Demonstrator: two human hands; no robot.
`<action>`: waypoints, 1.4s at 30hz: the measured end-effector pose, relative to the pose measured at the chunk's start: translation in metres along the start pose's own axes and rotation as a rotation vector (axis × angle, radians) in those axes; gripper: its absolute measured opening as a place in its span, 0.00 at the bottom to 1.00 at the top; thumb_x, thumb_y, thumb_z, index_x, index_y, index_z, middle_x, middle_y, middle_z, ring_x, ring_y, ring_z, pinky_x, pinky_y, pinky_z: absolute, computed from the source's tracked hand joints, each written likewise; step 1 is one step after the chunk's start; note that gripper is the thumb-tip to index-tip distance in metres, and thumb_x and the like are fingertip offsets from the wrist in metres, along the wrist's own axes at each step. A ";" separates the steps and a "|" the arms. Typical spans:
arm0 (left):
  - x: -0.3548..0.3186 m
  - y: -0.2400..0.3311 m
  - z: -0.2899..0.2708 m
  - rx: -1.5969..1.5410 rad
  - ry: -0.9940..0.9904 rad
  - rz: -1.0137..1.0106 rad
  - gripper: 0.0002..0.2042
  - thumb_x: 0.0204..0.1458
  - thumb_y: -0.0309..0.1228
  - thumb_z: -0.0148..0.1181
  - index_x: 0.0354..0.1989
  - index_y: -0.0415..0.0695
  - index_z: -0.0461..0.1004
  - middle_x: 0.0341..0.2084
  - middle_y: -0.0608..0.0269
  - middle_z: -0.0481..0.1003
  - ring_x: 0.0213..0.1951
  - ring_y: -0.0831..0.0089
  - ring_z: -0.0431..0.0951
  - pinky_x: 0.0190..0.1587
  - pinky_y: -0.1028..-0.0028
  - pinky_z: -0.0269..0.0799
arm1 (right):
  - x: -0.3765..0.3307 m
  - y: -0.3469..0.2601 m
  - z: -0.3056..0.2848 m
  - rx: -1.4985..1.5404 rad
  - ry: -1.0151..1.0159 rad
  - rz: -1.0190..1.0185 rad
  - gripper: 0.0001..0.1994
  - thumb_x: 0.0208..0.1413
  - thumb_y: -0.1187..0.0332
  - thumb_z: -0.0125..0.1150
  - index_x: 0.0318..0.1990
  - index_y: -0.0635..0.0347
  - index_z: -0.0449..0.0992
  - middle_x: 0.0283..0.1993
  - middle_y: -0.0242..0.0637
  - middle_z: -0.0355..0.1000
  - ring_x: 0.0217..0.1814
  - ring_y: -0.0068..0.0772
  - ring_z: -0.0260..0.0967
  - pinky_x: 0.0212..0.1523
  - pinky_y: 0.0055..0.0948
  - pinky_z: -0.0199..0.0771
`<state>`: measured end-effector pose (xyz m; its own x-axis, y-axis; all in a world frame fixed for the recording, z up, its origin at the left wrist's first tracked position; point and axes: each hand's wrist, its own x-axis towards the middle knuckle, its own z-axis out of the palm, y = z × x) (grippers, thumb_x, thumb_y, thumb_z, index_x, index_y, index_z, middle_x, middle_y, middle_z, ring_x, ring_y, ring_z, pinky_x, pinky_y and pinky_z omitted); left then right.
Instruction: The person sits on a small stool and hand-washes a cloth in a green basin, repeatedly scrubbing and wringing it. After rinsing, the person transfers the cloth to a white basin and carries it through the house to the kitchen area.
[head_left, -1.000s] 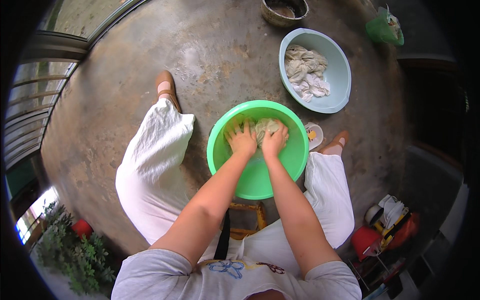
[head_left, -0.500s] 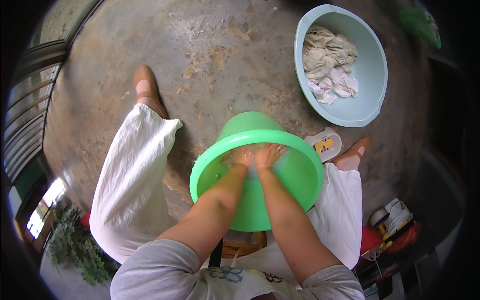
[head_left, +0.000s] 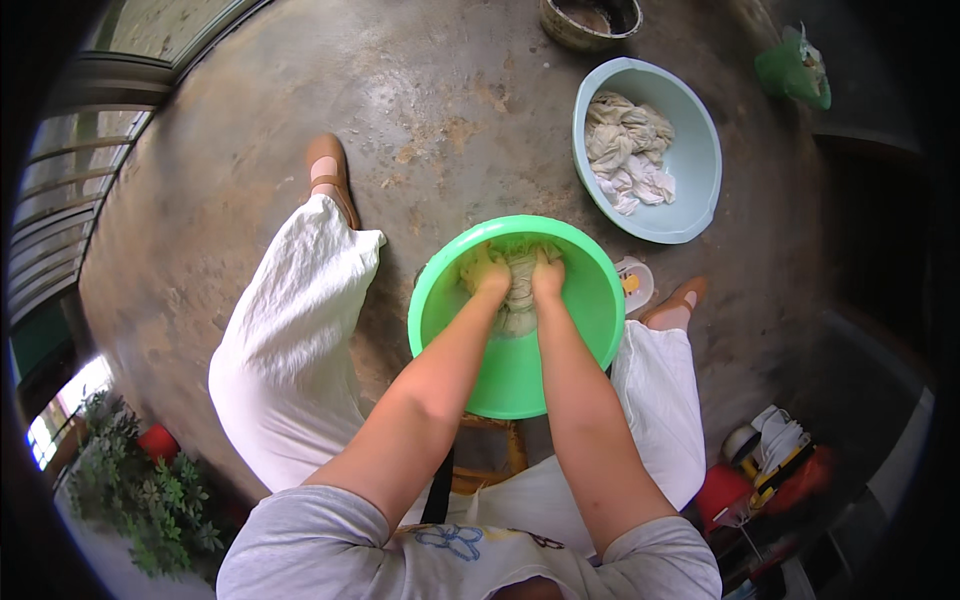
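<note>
A bright green basin (head_left: 515, 385) stands between my legs, and both my hands are down inside it. A wet, greyish-white cloth (head_left: 518, 292) lies bunched in its far half. My left hand (head_left: 487, 273) is closed on the left side of this cloth, its fingertips partly hidden in the folds. On the other side my right hand (head_left: 548, 275) grips the cloth, thumb up near the basin's far wall. A short gap separates the two hands, and cloth bridges it.
A pale blue basin (head_left: 690, 180) at the far right holds crumpled whitish cloths (head_left: 628, 150). Beyond it are a dark metal pot (head_left: 590, 22) and a green bin (head_left: 793, 72). A small white soap dish (head_left: 636, 285) sits beside the green basin. Leafy plants (head_left: 150, 500) stand at left.
The green basin has tipped back toward me, showing more of its inside. My hands, close together in sudsy water before, are now farther apart with cloth visible between them.
</note>
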<state>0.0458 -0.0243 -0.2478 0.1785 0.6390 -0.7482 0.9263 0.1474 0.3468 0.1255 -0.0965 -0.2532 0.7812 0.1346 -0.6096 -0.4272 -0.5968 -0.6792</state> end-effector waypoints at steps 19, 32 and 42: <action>-0.108 -0.013 -0.083 -1.405 -0.650 0.033 0.17 0.50 0.33 0.56 0.47 0.37 0.72 0.39 0.54 0.76 0.40 0.65 0.77 0.43 0.68 0.73 | -0.147 -0.078 -0.103 0.208 -0.093 -0.445 0.31 0.56 0.55 0.60 0.59 0.67 0.58 0.57 0.43 0.64 0.58 0.37 0.62 0.59 0.32 0.58; -0.146 0.029 -0.139 -0.497 -0.034 0.444 0.28 0.46 0.59 0.54 0.34 0.42 0.78 0.26 0.47 0.77 0.31 0.50 0.77 0.34 0.61 0.71 | -0.162 -0.121 -0.058 0.146 -0.088 -0.548 0.22 0.51 0.58 0.66 0.42 0.70 0.72 0.39 0.41 0.73 0.41 0.33 0.70 0.44 0.32 0.70; -0.113 0.035 -0.116 -0.076 -0.161 0.419 0.28 0.48 0.56 0.51 0.30 0.37 0.78 0.28 0.41 0.76 0.34 0.46 0.77 0.37 0.57 0.71 | -0.101 -0.057 -0.056 0.335 -0.160 0.005 0.25 0.54 0.51 0.56 0.38 0.74 0.75 0.36 0.44 0.74 0.40 0.38 0.72 0.41 0.35 0.69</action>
<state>0.0191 -0.0040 -0.0856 0.5875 0.5304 -0.6112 0.7374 -0.0397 0.6743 0.0963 -0.1209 -0.1298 0.7089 0.2703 -0.6515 -0.5767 -0.3097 -0.7560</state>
